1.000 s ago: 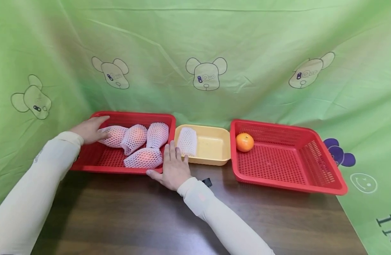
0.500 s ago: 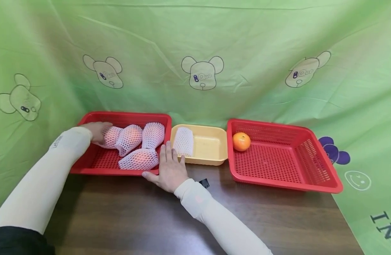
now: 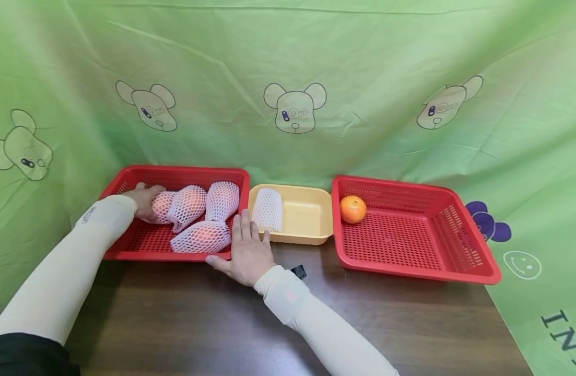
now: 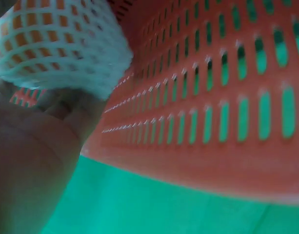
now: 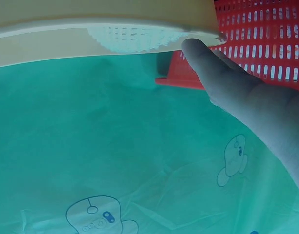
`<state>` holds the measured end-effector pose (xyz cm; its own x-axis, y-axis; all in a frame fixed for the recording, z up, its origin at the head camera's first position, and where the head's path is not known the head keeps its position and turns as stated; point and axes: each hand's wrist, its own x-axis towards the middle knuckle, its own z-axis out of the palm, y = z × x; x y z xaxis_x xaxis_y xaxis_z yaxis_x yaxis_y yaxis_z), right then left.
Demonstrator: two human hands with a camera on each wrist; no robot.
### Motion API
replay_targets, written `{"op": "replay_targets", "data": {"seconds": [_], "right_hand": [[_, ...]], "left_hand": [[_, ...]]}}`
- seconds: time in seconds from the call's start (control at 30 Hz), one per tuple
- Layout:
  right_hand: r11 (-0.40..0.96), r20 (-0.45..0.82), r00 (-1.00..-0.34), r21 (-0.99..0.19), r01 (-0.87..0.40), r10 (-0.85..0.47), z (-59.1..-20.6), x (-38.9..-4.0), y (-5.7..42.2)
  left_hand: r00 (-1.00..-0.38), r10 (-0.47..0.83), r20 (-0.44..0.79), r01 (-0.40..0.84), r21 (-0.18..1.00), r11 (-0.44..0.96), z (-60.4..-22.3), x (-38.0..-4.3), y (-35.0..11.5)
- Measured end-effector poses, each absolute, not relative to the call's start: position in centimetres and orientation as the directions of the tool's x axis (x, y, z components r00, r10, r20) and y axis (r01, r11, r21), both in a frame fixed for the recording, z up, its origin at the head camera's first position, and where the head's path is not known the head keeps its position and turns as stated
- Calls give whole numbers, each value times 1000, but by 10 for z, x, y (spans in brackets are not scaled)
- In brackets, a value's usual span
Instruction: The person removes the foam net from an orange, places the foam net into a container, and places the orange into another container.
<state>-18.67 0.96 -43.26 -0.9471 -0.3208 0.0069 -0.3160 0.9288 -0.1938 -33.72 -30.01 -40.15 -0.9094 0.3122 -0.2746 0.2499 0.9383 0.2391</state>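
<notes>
My left hand [image 3: 144, 201] is inside the left red basket [image 3: 142, 255], its fingers round the leftmost orange in a white foam net [image 3: 163, 208]. The left wrist view shows that foam net [image 4: 56, 44] against my fingers, beside the slotted basket wall [image 4: 212, 97]; part of the grip is hidden. Several other netted oranges [image 3: 205, 237] lie to the right in the same basket. With fingers straight and spread, my right hand [image 3: 247, 256] rests at the basket's front right corner. In the right wrist view its index finger reaches the yellow tray's edge [image 5: 66, 41].
Between the baskets stands the yellow tray [image 3: 311, 214], with a flat foam net [image 3: 267, 210] at its left end. A right red basket [image 3: 424, 274] holds one bare orange [image 3: 353, 209] in its left corner. Behind everything hangs a green curtain [image 3: 222, 130]; brown table [image 3: 198, 318] lies in front.
My left hand has gone lower into the left basket and closed round the leftmost netted orange. My right hand keeps its place at the corner. The head view has shifted slightly right.
</notes>
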Motion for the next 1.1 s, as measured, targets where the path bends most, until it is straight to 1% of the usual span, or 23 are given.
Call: {"op": "replay_targets", "data": {"seconds": [0.1, 0.33, 0.57, 0.73, 0.97, 1.1], "right_hand": [[931, 9, -948, -183, -315, -318, -433, -186, 9], [934, 13, -949, -174, -313, -315, -433, -186, 8], [934, 7, -950, -181, -308, -311, -432, -185, 8], [936, 10, -951, -174, -306, -309, -431, -185, 9], [935, 20, -950, -168, -311, -312, -432, -186, 8], [936, 14, -950, -170, -309, -312, -431, -185, 9]], "left_hand": [[-906, 326, -271, 254, 268, 929, -408, -339, -305], [-915, 268, -302, 176, 300, 938, -416, -341, -310], [-931, 247, -270, 156, 317, 936, -421, -341, -313], [-933, 248, -261, 162, 312, 936, -413, -338, -312], [-939, 232, -252, 128, 370, 920, -392, -326, -321], [-946, 247, -210, 148, 397, 906, -386, -323, -327]]}}
